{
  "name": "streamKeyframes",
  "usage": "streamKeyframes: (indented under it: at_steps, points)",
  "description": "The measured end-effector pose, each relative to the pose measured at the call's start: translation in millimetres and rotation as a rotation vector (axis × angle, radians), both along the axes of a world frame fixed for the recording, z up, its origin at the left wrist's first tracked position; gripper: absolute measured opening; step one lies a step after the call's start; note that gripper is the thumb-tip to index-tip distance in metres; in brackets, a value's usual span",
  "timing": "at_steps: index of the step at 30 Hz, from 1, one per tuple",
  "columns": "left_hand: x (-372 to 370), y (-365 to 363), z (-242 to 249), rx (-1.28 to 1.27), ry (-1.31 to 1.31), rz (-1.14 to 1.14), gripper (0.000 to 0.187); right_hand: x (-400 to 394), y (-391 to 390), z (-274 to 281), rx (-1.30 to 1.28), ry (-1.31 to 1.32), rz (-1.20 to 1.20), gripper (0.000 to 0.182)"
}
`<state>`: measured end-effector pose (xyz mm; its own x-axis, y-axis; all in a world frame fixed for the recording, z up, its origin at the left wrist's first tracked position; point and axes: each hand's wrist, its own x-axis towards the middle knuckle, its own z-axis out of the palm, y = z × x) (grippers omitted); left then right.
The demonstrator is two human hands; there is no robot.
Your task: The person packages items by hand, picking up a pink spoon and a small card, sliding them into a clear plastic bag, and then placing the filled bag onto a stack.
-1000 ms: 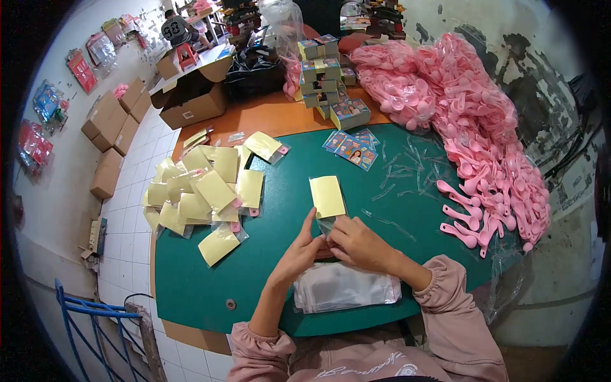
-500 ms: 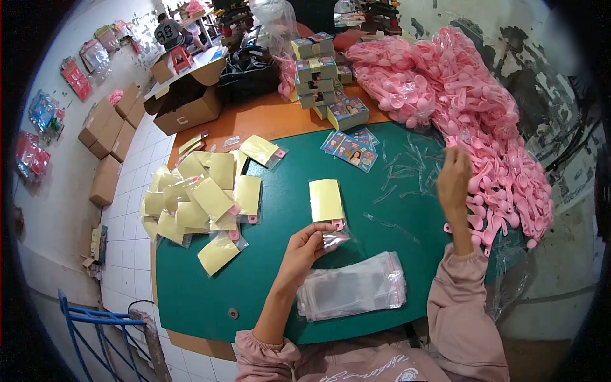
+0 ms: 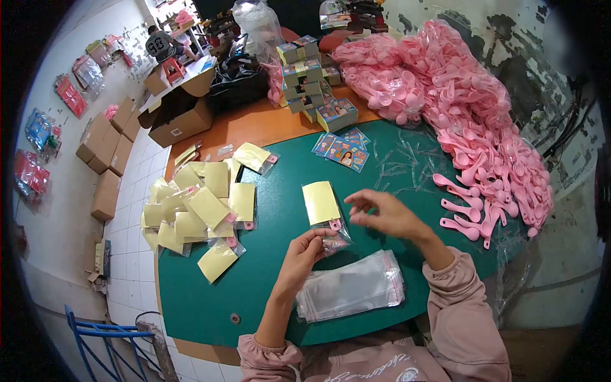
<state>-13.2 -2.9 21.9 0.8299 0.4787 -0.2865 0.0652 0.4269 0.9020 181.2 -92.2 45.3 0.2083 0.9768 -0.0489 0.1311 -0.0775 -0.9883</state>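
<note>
My left hand pinches the near end of a clear plastic bag. Inside the bag are a yellow card and a pink spoon, whose handle end shows beside my fingertips. To the right of the bag, my right hand is above the green table with its fingers bent and apart, holding nothing that I can see. Flat clear bags lie stacked close to my body. Loose pink measuring spoons spread over the table's right side.
At the left is a heap of bagged yellow cards. Printed cards and banded card stacks stand at the back. Clear strips are scattered near a big pink spoon pile. A cardboard box sits back left; another person is beyond.
My right hand has moved left from the pink spoons to beside the bag. My left hand keeps its pinch on the bag. The view has shifted slightly.
</note>
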Motion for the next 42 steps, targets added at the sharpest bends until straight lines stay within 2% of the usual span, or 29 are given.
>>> streamKeyframes:
  at_steps: [2, 3, 6, 7, 9, 11, 13, 14, 16, 18, 20, 21, 25, 27, 28, 30, 31, 32, 34, 36, 39, 41, 42]
  points:
    - [0, -1, -3, 0.009, -0.012, 0.0, 0.026, -13, -1, -4, 0.034, -0.117, 0.095, 0.03]
    - [0, -1, -4, 0.014, -0.022, -0.001, 0.025, -14, -1, -14, 0.033, 0.031, 0.174, 0.028]
    - [-1, 2, -7, 0.006, -0.053, -0.022, 0.025, 2, 1, -1, 0.008, 0.083, 0.193, 0.025]
    - [0, 2, -7, 0.004, -0.054, -0.02, 0.025, 12, 1, 12, -0.012, 0.081, 0.161, 0.018]
    - [-1, 4, -5, 0.042, -0.014, -0.05, 0.025, 56, 4, 17, 0.009, 0.039, 0.203, 0.019]
    - [-1, 2, -1, 0.031, -0.029, -0.04, 0.025, 113, 11, 13, 0.065, -0.191, -0.096, 0.012]
    - [-1, 1, 2, 0.025, -0.048, -0.031, 0.026, 144, 1, -1, -0.447, -1.53, -0.595, 0.019]
    - [-1, 0, 3, 0.018, -0.044, -0.014, 0.026, 145, 1, -6, -0.44, -1.535, -0.594, 0.019]
    - [2, -1, 4, 0.006, -0.048, 0.006, 0.026, 127, -7, -15, 0.153, -1.414, -0.697, 0.022]
    - [2, -3, 3, -0.072, -0.11, 0.051, 0.022, 52, -10, 7, 0.363, -0.901, -0.077, 0.026]
    - [2, -6, 5, -0.111, -0.169, 0.058, 0.022, -3, -15, 1, 0.132, -0.324, 0.119, 0.034]
    - [1, -6, 6, -0.145, -0.235, 0.077, 0.022, -14, -11, -7, 0.136, -0.313, 0.116, 0.034]
    - [-6, 4, 11, -0.18, -0.157, 0.011, 0.02, -22, -7, -23, 0.121, -0.197, 0.026, 0.019]
    - [-10, 7, 18, 0.071, 0.075, -0.056, 0.015, -16, -7, -29, 0.103, -0.06, -0.044, 0.012]
    - [-10, 7, 14, 0.072, 0.077, -0.051, 0.015, -13, -7, -34, 0.105, -0.058, -0.039, 0.012]
    - [-6, 5, 3, 0.595, 0.236, -0.139, 0.021, -10, -8, -42, 0.133, 0.028, -0.009, 0.012]
    - [0, -1, 13, 0.727, 0.206, -0.099, 0.025, -9, -7, -41, 0.134, 0.032, -0.009, 0.012]
    - [0, -1, 9, 0.726, 0.209, -0.101, 0.025, -8, -8, -37, 0.062, 0.074, 0.039, 0.012]
    - [1, -1, -1, 0.931, 0.221, 0.023, 0.018, -8, -8, -38, -0.009, 0.121, 0.084, 0.012]
    - [3, -2, -1, 0.84, 0.258, 0.071, 0.014, -10, -6, -42, 0.005, 0.269, 0.081, 0.012]
    - [1, 1, -15, 0.838, 0.303, 0.112, 0.015, -18, -2, -47, 0.007, 0.298, -0.038, 0.012]
    - [1, 4, -23, 0.637, 0.314, 0.154, 0.016, -20, -3, -46, -0.002, 0.286, -0.077, 0.012]
    - [1, 3, -24, 0.637, 0.315, 0.156, 0.016, -21, -3, -45, -0.011, 0.273, -0.115, 0.013]
